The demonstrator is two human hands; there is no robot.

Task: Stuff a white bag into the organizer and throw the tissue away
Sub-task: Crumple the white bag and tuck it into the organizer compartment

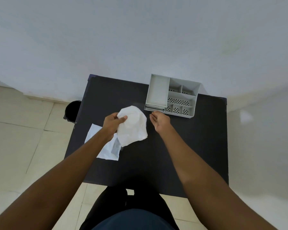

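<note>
My left hand [114, 121] grips a crumpled white bag [133, 126] by its upper left edge and holds it above the middle of the black table [189, 155]. My right hand [160, 121] is open, palm facing left, just right of the bag and close to the front of the grey organizer [171, 95]. The organizer has several empty compartments with perforated floors and stands at the table's far right. A flat white tissue [105, 146] lies on the table's left side, partly under my left forearm.
A black bin [71, 111] stands on the tiled floor beside the table's far left corner. A pale wall rises right behind the table. My legs are at the table's near edge.
</note>
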